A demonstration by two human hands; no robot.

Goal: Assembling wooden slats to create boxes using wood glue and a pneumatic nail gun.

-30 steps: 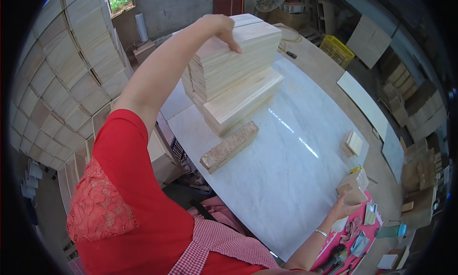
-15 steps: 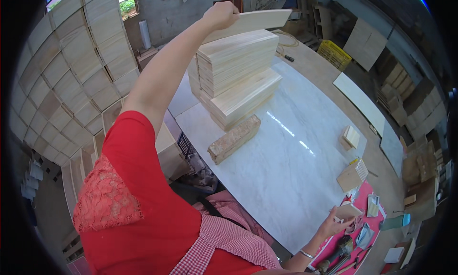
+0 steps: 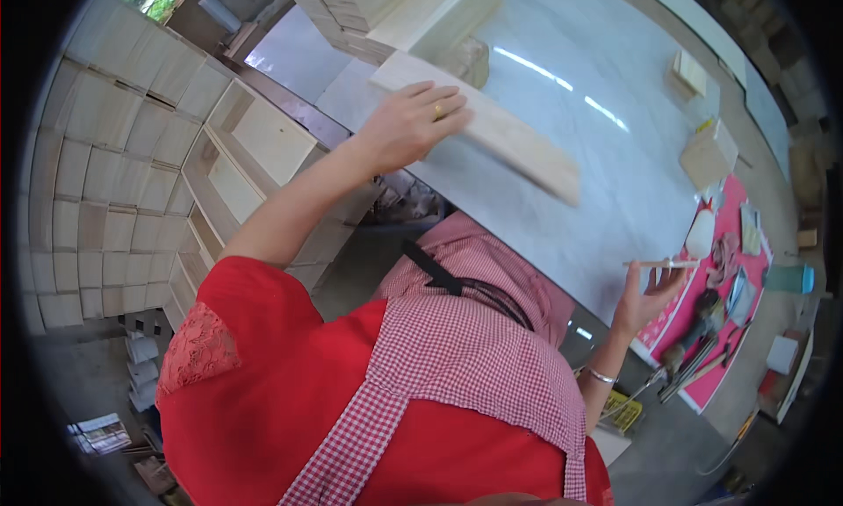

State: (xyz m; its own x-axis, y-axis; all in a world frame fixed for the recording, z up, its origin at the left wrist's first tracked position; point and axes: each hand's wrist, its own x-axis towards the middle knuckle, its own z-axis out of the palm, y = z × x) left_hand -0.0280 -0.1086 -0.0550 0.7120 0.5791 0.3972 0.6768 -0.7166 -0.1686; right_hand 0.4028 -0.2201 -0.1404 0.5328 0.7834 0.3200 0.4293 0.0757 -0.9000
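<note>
My left hand (image 3: pixel 413 124) is closed on a long pale wooden board (image 3: pixel 518 146), slightly blurred, held above the front part of the marble-patterned tabletop (image 3: pixel 597 186). Behind the board sits a rough brick-like block (image 3: pixel 470 60), partly covered by it. A stack of similar boards (image 3: pixel 439 14) rises at the back left of the table. Lower right, my right hand (image 3: pixel 645 302) grips a small thin wooden piece (image 3: pixel 660 264), seen edge-on near the table's front edge.
A pink cloth (image 3: pixel 698 390) at the right bears tools and a white bottle with a red tip (image 3: pixel 701 234). Small wooden blocks (image 3: pixel 709 155) stand behind it. A blue-capped bottle (image 3: pixel 795 279) lies farther right. Stacked wooden boxes (image 3: pixel 79 190) fill the left side.
My left hand has brought the board from above the stack toward me, over the table's front. The small piece in my right hand has turned edge-on. The view has tilted downward.
</note>
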